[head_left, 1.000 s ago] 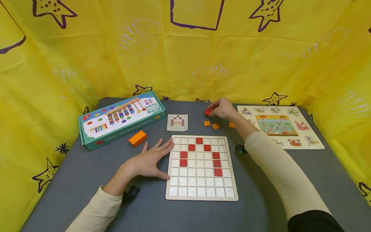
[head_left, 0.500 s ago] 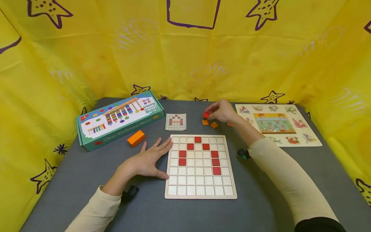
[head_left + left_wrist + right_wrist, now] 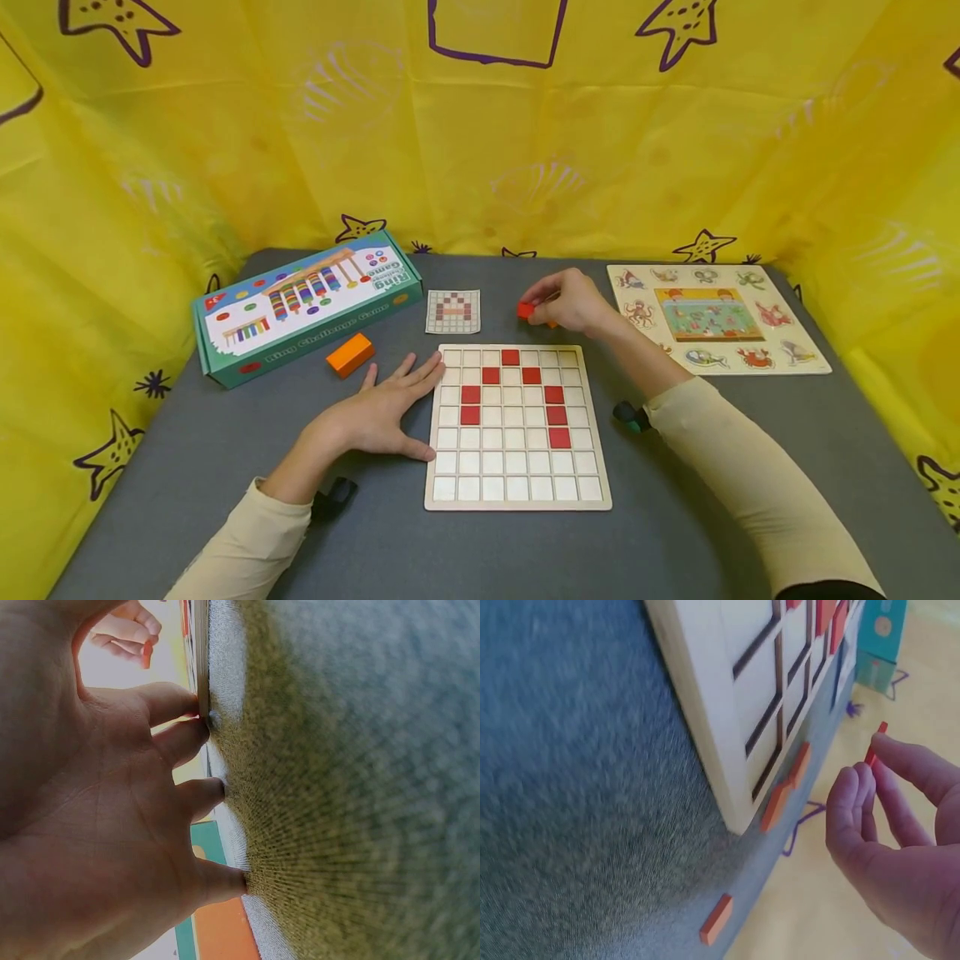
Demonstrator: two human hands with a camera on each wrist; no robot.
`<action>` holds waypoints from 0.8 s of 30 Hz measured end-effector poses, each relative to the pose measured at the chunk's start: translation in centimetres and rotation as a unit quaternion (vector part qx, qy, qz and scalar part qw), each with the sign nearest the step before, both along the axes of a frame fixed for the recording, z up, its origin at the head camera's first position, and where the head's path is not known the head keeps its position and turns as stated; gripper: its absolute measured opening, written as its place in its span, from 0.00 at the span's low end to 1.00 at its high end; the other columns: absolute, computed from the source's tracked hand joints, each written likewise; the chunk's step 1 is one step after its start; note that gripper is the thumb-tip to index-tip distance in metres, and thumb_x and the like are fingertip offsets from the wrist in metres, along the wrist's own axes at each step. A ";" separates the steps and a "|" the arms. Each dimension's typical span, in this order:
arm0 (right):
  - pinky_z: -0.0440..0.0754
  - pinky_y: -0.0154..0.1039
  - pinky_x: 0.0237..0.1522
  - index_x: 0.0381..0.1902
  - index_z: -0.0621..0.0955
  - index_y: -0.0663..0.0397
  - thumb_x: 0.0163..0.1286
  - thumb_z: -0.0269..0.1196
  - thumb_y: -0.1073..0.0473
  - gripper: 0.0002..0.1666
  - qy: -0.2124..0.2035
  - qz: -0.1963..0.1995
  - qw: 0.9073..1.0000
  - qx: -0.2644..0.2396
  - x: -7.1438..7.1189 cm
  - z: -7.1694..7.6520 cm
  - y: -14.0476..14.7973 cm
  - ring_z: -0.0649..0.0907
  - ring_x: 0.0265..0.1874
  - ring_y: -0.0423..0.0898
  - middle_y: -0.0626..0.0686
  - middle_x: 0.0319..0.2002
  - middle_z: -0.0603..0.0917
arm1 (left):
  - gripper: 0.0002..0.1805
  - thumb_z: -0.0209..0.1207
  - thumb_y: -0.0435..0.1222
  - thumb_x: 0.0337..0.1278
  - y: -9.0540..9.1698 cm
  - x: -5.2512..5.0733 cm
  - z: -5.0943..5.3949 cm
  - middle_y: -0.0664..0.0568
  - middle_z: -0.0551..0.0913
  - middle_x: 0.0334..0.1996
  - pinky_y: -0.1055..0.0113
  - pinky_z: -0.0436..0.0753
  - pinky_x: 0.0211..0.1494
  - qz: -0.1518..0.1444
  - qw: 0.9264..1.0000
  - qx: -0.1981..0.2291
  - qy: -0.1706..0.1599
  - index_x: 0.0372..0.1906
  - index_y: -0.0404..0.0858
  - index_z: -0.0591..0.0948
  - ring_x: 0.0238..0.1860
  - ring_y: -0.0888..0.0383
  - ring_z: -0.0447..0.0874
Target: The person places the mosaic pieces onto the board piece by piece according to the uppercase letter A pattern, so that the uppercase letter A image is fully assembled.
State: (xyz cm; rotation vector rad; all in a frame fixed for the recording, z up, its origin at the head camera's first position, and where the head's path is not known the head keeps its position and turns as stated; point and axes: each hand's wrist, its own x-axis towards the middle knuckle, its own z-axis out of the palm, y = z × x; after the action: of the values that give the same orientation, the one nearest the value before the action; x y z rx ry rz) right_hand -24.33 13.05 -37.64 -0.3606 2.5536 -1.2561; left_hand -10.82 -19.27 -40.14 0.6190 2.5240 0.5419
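A wooden grid board (image 3: 517, 505) lies flat in the middle of the table, with several red square tiles set in its upper cells in an arch. Along its left edge rests my left hand (image 3: 375, 417), fingers spread; the index finger and thumb touch the rim. My right hand (image 3: 570, 302) pinches a red square tile (image 3: 876, 742) between thumb and fingers, raised beyond the board's far edge. Loose orange tiles (image 3: 775, 806) lie on the table near it; in the head view the hand mostly hides them. A small pattern card (image 3: 453, 312) lies behind the board.
At the back left lies a green-edged game box (image 3: 315, 300), with an orange block (image 3: 350, 356) in front of it. A wooden sea-animal puzzle (image 3: 795, 329) lies at the back right. Yellow patterned cloth (image 3: 480, 133) hangs behind the grey table (image 3: 517, 558).
My right hand has moved slightly left and nearer the board with the red tile, now covering the orange tiles in the head view. The left hand has stayed at the board's edge.
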 end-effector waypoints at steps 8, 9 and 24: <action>0.84 0.37 0.41 0.47 0.91 0.56 0.60 0.76 0.65 0.16 0.010 0.029 1.000 0.002 1.9 0.5 -0.7 0.87 0.39 0.49 0.57 0.41 0.91 | 0.68 0.76 0.61 0.47 -0.1 0.1 0.1 0.56 0.38 0.87 0.23 0.29 0.75 -0.001 1.000 -0.001 -0.003 0.86 0.49 0.47 0.86 0.40 0.32; 0.84 0.37 0.41 0.47 0.90 0.56 0.60 0.76 0.65 0.15 0.010 0.031 0.999 0.001 2.1 0.5 -0.7 0.87 0.39 0.49 0.57 0.41 0.91 | 0.68 0.76 0.61 0.47 -0.1 0.1 0.1 0.56 0.38 0.87 0.23 0.29 0.75 -0.001 1.000 -0.001 -0.003 0.86 0.49 0.47 0.86 0.40 0.32; 0.87 0.42 0.44 0.45 0.91 0.53 0.59 0.76 0.65 0.14 0.014 0.061 0.998 -0.004 5.3 1.0 -1.9 0.88 0.39 0.48 0.52 0.41 0.91 | 0.68 0.75 0.62 0.47 0.0 0.1 0.2 0.57 0.37 0.87 0.22 0.30 0.74 -0.008 1.000 -0.011 0.002 0.86 0.49 0.46 0.86 0.40 0.32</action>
State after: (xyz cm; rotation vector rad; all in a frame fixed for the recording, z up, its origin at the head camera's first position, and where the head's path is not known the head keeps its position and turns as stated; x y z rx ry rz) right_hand -19.00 11.15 -36.65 -0.5325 2.5081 -1.2254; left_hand -10.71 -19.31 -39.95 0.6330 2.5236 0.5056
